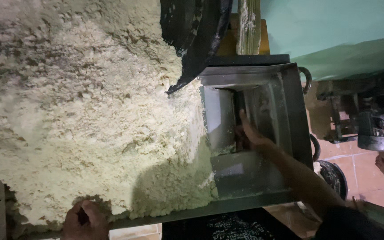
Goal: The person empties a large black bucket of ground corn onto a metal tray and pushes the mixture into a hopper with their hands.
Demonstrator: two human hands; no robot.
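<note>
Item one, my right hand (250, 133): fingers stretched open and gripping nothing, reaching down into the metal hopper (292, 111) near its throat. Item two, my left hand (84, 220): curled over the tray rim (178, 216) at the near edge, clasping it. Item three, pale crumbly meal (85, 115): heaped across the tray up to the hopper's mouth, a black tub (194, 40) tilted over it.
</note>
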